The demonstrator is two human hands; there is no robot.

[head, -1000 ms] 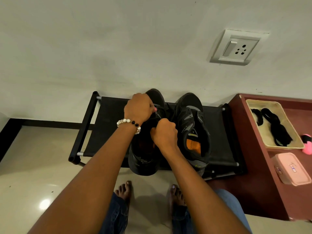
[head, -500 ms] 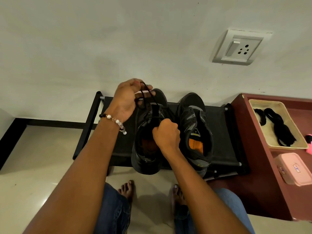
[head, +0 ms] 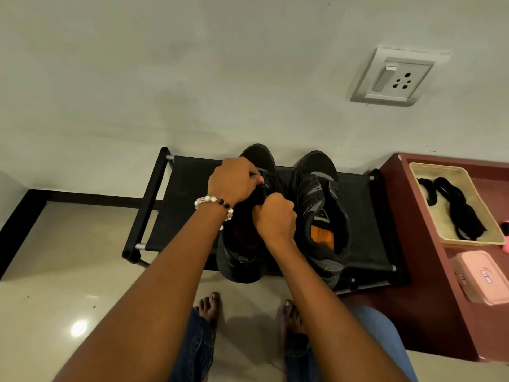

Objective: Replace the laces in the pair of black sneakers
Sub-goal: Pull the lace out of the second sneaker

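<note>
Black fabric stretches flat across the rack [head: 190, 208], a low frame of dark tubes with grey end caps, and both sneakers sit on it with heels toward the person. The left sneaker [head: 242, 260] is at the rack's middle, the right sneaker [head: 321, 205] just beside it, its orange insole showing. Half a second ago the left hand [head: 232, 180] was raised off the rack's far edge with a lace loop drawn up; now it is back down on the left sneaker's tongue, fingers curled, pinching the lace [head: 265, 179]. The right hand [head: 276, 216] has kept its place over the same sneaker, clenched; what it holds is hidden. A beaded bracelet [head: 213, 205] of pale round and dark beads circles the left wrist. Right of the rack, a reddish wooden cabinet [head: 413, 271] carries a beige rectangular tray [head: 480, 242] holding limp black laces [head: 457, 213].
</note>
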